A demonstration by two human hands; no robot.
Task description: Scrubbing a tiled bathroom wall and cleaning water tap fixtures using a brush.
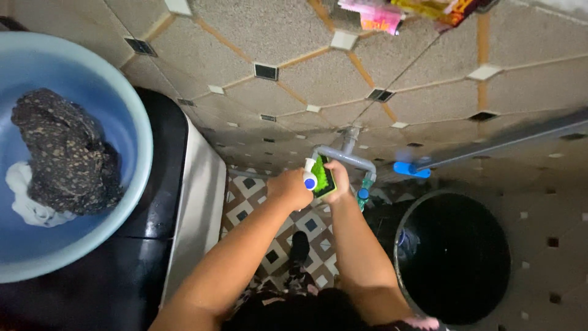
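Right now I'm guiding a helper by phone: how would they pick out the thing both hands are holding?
Start at the big light-blue basin of dark laundry on the left, then follow the grey pipe on the tiled wall. Just under it, the left hand and right hand hold a small bright-green scrub brush. Nothing else near is that vivid green.

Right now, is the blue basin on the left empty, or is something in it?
Not empty. The blue basin holds a dark speckled cloth bunched on a white cloth. Whether it holds water, cannot tell.
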